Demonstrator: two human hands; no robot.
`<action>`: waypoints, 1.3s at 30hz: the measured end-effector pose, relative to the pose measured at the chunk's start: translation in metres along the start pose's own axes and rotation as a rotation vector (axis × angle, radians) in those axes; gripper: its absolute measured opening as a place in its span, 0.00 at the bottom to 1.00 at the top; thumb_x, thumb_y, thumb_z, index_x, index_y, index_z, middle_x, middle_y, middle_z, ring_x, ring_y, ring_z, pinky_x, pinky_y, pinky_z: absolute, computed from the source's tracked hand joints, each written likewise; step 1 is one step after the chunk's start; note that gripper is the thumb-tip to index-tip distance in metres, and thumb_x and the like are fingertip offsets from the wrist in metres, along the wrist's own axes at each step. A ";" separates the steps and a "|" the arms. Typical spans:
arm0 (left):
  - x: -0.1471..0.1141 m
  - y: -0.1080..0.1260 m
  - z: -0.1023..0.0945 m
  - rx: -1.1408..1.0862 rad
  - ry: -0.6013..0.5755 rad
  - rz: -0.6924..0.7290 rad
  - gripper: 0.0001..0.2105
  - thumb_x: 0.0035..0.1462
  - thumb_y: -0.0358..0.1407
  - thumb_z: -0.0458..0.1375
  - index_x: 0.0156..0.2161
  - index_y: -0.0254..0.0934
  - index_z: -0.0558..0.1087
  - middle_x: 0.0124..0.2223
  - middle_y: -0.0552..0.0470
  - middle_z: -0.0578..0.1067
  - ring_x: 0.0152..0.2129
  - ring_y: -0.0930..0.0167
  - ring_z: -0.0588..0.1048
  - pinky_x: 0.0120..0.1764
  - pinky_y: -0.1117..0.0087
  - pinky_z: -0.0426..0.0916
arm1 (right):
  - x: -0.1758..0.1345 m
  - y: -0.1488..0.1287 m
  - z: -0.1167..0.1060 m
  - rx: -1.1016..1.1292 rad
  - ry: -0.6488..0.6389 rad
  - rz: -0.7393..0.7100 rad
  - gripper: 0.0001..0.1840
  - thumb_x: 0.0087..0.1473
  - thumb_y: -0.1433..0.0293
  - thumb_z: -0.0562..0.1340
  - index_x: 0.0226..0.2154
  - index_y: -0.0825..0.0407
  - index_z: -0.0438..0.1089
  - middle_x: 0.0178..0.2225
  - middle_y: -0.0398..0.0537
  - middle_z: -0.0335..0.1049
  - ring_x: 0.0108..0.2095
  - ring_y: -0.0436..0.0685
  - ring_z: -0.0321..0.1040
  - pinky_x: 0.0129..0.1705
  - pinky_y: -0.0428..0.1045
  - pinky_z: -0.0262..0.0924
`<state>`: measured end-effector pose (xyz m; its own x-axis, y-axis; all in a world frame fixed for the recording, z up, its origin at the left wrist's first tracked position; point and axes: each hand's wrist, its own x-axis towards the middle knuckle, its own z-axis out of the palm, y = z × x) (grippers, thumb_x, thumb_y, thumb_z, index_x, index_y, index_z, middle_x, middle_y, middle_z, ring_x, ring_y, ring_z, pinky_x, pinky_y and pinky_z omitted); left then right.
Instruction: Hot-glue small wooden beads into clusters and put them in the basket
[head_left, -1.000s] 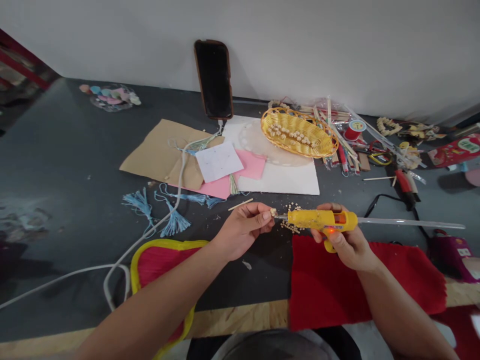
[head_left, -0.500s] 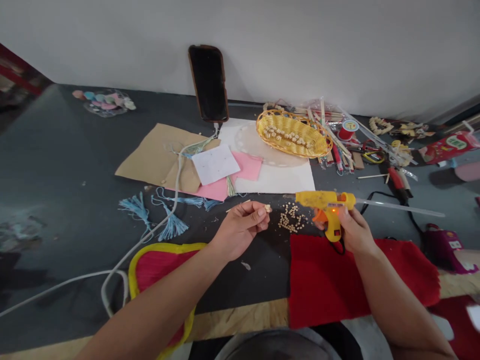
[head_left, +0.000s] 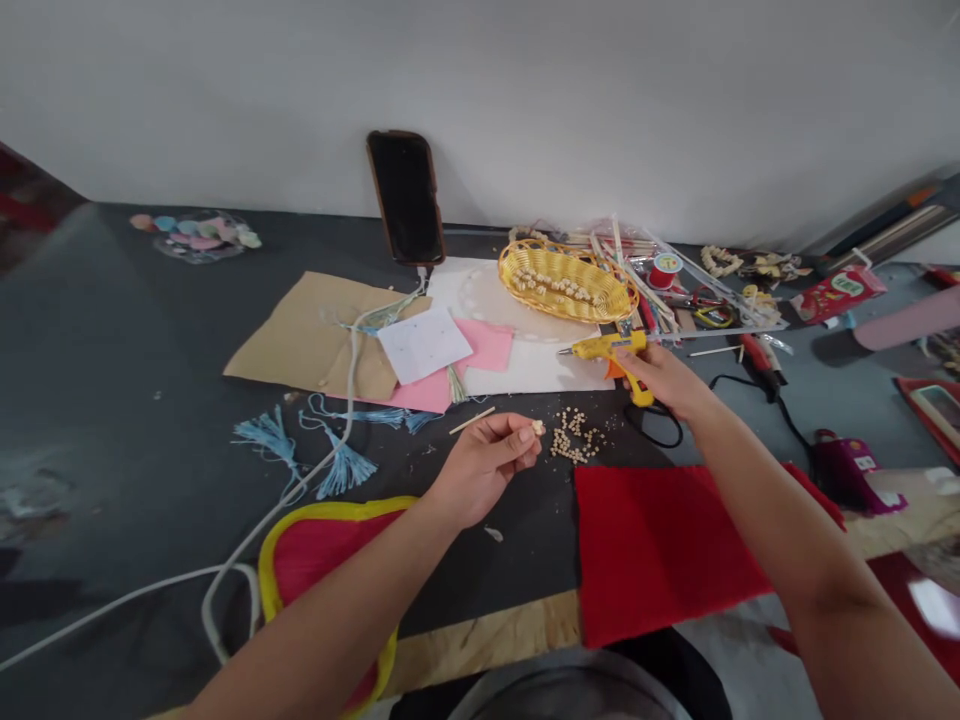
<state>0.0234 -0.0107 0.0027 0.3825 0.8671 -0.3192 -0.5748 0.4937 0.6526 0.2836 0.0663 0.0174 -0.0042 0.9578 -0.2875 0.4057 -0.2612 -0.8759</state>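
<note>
My left hand (head_left: 491,460) pinches a small pale beaded piece (head_left: 538,427) between thumb and fingertips, above the dark table. My right hand (head_left: 660,378) is wrapped round the handle of a yellow hot glue gun (head_left: 611,347), its nozzle pointing left over the white sheet (head_left: 551,368). A clear glue stick (head_left: 701,333) sticks out of the gun's back. Loose small beads (head_left: 576,436) lie scattered just right of my left hand. Beyond the gun stands a yellow woven basket (head_left: 622,303) with small beaded pieces inside.
A phone (head_left: 406,197) leans on the wall. Blue tassels (head_left: 345,465), brown paper (head_left: 289,335) and a white cable (head_left: 247,520) lie to the left. Red felt (head_left: 660,550) is at the front. A thread spool (head_left: 664,270), pliers (head_left: 761,365) and a pink bottle (head_left: 911,318) are at the right.
My right hand has carried the glue gun forward and a little left, away from the red felt towards the white sheet. My left hand stays nearly in place with the beaded piece.
</note>
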 end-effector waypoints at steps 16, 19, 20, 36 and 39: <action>0.001 -0.002 -0.003 0.034 -0.018 0.008 0.09 0.42 0.36 0.70 0.27 0.32 0.76 0.23 0.54 0.73 0.19 0.79 0.65 0.26 0.76 0.59 | -0.013 0.010 -0.010 -0.726 0.140 -0.050 0.29 0.48 0.55 0.64 0.48 0.54 0.67 0.36 0.52 0.76 0.35 0.60 0.74 0.31 0.49 0.62; 0.001 -0.002 -0.004 0.036 -0.025 0.012 0.08 0.43 0.35 0.69 0.27 0.32 0.76 0.23 0.54 0.73 0.19 0.79 0.65 0.26 0.76 0.59 | -0.015 0.010 -0.009 -0.799 0.134 -0.066 0.28 0.50 0.54 0.62 0.49 0.54 0.66 0.35 0.53 0.76 0.34 0.61 0.73 0.31 0.49 0.61; 0.001 -0.002 -0.004 0.035 -0.027 0.013 0.08 0.43 0.35 0.69 0.27 0.32 0.76 0.23 0.54 0.73 0.19 0.79 0.65 0.26 0.76 0.59 | -0.016 0.010 -0.010 -0.832 0.123 -0.072 0.27 0.51 0.53 0.61 0.48 0.54 0.67 0.35 0.53 0.76 0.34 0.61 0.73 0.30 0.50 0.60; -0.001 0.000 0.000 0.036 0.006 -0.008 0.10 0.41 0.35 0.71 0.26 0.31 0.76 0.23 0.53 0.73 0.19 0.79 0.65 0.26 0.75 0.59 | 0.068 -0.033 0.001 -1.074 0.221 -0.580 0.10 0.58 0.72 0.56 0.38 0.52 0.73 0.40 0.52 0.74 0.40 0.61 0.70 0.37 0.51 0.62; -0.002 0.000 0.000 0.040 0.015 -0.020 0.10 0.40 0.35 0.71 0.26 0.31 0.77 0.23 0.53 0.73 0.20 0.79 0.66 0.26 0.76 0.59 | 0.077 -0.030 0.006 -1.012 0.235 -0.663 0.11 0.58 0.72 0.55 0.35 0.51 0.73 0.38 0.51 0.74 0.39 0.59 0.69 0.37 0.50 0.62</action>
<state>0.0228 -0.0121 0.0039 0.3826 0.8581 -0.3425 -0.5377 0.5083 0.6727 0.2657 0.1474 0.0191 -0.3566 0.8954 0.2666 0.9137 0.3938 -0.1007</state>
